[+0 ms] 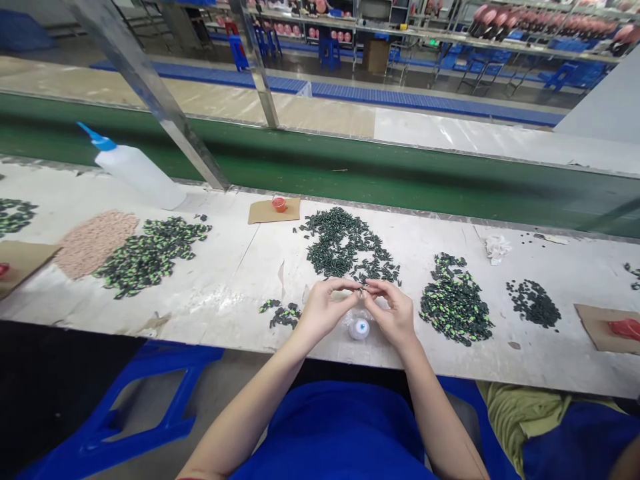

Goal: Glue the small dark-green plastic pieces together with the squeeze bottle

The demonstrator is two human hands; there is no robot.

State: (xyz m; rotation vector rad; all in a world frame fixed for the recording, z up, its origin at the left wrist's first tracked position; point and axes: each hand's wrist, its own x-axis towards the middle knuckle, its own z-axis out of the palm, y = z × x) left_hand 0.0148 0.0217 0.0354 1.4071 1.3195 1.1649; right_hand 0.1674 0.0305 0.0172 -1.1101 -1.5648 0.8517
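Fingertip to fingertip, my left hand (326, 305) and my right hand (391, 308) pinch a small dark piece (361, 289) between them. Its exact shape is too small to make out. Just below my fingers stands a small white bottle (359, 329) with a blue tip. Beyond them spreads a pile of small dark green pieces (330, 240). A few black-and-green pieces (285, 315) lie left of my left hand. To the right of my right hand is a larger heap of black-and-green pieces (455, 303).
Farther left lie black-and-green pieces (153, 257), pinkish pieces (95, 243) and a large white squeeze bottle (140, 175). A red cup (279, 205) sits on cardboard. Small black pieces (535, 303) are at right. A green conveyor belt (320, 167) runs behind; a metal post (155, 93) rises at left.
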